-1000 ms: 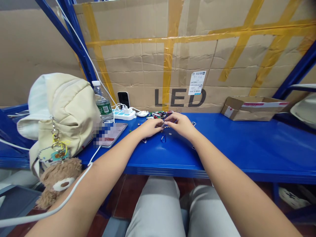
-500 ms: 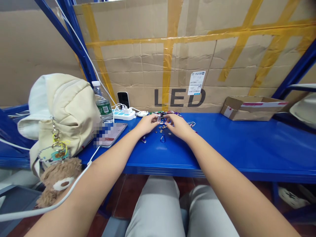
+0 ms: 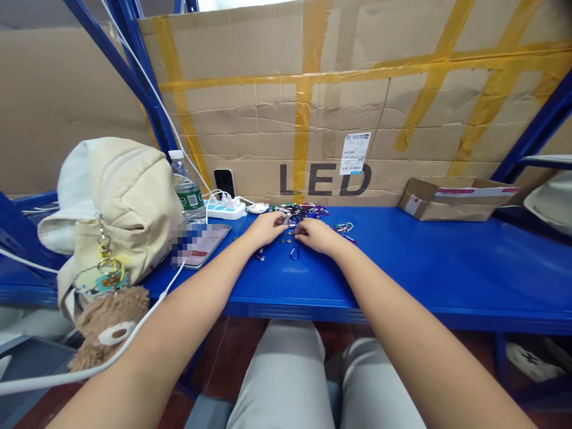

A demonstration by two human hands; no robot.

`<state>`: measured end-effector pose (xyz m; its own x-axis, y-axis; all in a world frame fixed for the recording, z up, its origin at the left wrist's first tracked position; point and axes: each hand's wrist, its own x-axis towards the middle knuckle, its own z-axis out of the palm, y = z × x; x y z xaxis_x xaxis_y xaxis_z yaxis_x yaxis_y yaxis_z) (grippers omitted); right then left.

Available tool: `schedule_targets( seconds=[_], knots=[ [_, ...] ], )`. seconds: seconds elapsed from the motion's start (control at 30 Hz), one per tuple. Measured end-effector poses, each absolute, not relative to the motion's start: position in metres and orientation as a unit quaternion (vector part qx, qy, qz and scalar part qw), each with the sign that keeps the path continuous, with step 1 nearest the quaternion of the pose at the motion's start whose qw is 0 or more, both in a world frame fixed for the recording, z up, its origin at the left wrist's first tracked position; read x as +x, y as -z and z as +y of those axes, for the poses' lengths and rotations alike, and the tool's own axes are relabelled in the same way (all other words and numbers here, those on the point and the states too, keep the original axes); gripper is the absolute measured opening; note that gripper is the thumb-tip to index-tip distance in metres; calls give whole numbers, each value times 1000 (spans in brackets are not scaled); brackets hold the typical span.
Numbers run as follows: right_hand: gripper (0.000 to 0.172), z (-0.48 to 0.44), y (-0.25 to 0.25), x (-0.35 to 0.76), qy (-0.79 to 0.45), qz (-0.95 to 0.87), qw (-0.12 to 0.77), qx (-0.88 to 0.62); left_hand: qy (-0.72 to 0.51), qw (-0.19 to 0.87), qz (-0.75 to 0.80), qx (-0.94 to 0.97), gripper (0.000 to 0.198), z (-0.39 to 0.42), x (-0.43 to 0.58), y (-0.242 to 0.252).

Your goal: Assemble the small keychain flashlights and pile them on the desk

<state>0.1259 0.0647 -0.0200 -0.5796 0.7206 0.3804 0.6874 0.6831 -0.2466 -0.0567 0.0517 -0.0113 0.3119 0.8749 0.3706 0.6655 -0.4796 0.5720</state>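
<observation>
My left hand [image 3: 267,228] is closed in a pinch around a small silvery piece whose kind I cannot make out. To its right, my right hand [image 3: 315,235] reaches down to the tabletop with its fingertips together; whatever is between them is too small to tell. Small round brassy discs [image 3: 289,241] lie by the right fingertips. A blue carabiner [image 3: 294,253] rests just on the near side of them. Behind both hands sits a pile of colourful metal carabiners and small parts [image 3: 308,210], partly covered by the hands.
Left of my hands are a phone [image 3: 208,245] with a cable, a power strip [image 3: 226,208], a water bottle [image 3: 189,193] and a cream bag [image 3: 125,196]. More carabiners [image 3: 344,227] lie to the right. An open cardboard box [image 3: 460,205] stands at the back right of the blue table [image 3: 415,268].
My right hand has come down and towards me, off the pile and onto the small discs, with its fingers drawn closer together. My left hand stays nearly in place.
</observation>
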Motion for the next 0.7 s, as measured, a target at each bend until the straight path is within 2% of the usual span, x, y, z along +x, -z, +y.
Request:
schedule_targets(
  seconds=[0.17,0.27,0.4,0.5,0.6,0.7],
  knots=[
    [12,60,9,135,-72,-812,408,-412,-275,124,485,821,15,46,-54,8],
    [12,55,5,131,-93,-797,458,-382,-287,129,461,830,16,43,-52,7],
    [11,53,5,127,-103,-813,459,-343,-311,179,426,831,13,44,-49,10],
    [12,56,7,130,-67,-830,455,-316,-331,248,411,812,16,46,-47,13],
    [23,56,10,132,-11,-862,410,-299,-339,289,413,795,16,48,-47,16],
    [34,53,9,131,36,-883,348,-313,-337,270,425,795,16,50,-49,16]
  ],
)
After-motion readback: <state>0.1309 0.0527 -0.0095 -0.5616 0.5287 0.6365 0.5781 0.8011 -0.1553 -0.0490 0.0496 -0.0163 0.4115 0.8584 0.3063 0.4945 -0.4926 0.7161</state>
